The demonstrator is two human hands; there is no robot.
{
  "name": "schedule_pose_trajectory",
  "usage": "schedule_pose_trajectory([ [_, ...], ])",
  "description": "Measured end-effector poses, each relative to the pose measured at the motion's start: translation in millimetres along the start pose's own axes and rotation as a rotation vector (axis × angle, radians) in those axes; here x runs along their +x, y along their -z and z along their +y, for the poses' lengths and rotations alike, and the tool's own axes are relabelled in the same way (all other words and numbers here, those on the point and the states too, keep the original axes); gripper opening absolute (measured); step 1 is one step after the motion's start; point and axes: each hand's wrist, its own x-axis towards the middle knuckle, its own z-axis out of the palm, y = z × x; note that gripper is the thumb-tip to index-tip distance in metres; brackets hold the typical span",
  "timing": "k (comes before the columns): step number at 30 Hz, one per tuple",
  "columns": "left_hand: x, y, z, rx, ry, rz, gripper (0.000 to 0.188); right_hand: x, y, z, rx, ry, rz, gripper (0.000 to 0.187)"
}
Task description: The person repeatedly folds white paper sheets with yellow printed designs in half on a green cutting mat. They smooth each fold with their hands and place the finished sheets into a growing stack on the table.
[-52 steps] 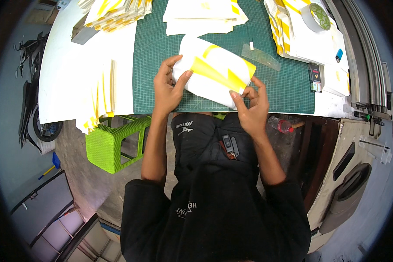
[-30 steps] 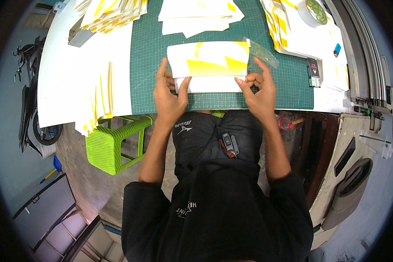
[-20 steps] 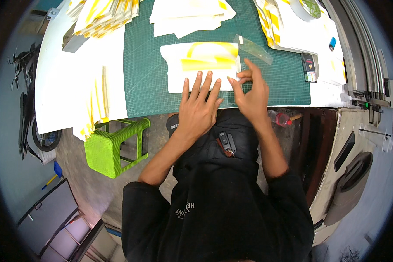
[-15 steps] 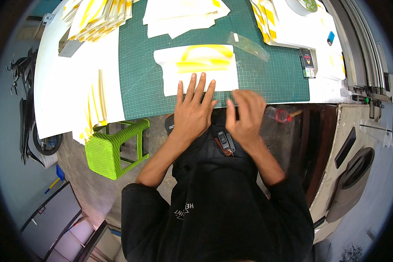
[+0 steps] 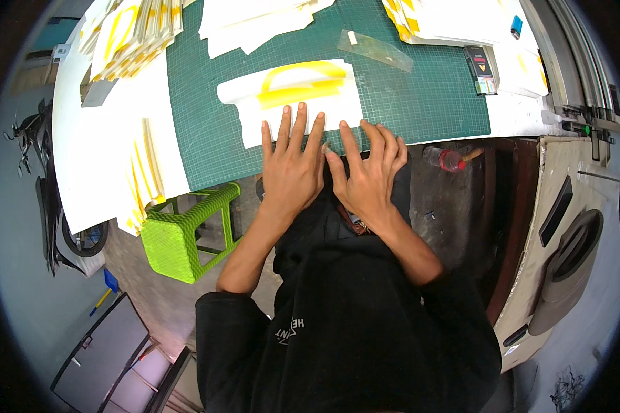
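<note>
- From where I stand, the folded paper, white with yellow bands, lies on the green cutting mat, close to its near edge and just before the person's body, perhaps because both arms can reach it there without stretching
- The left hand grasps nothing: its fingers are spread and laid flat over the near part of the paper, which I think keeps the piece from sliding or springing up
- The right hand also clenches nothing; its fingers are extended, the tips at the near right corner of the paper, but how strongly they press I cannot tell
- The left end of the paper has a wavy edge and seems a little raised, so the fold there is probably loose, and no finger touches that end
- A clear plastic strip lies beyond the paper, to its right, apart from both hands, maybe so that it can serve as a guide within reach
- More white and yellow sheets lie at the far side of the mat, and a pile stands at far left, which leaves the middle for the hands, I suppose
</note>
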Motion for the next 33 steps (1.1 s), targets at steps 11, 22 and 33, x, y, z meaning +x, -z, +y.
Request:
schedule_pose_trajectory([
  [11, 0, 0, 0, 0.018, 0.008, -0.023, 0.054, -4, 0, 2, -0.006, -0.022, -0.020, 0.052],
  [22, 0, 1, 0, 0.018, 0.003, -0.031, 0.056, -7, -2, 7, -0.020, 0.007, -0.036, 0.052],
  [33, 0, 1, 1, 0.013, 0.006, -0.022, 0.055, -6, 1, 10, -0.011, 0.007, -0.033, 0.050],
])
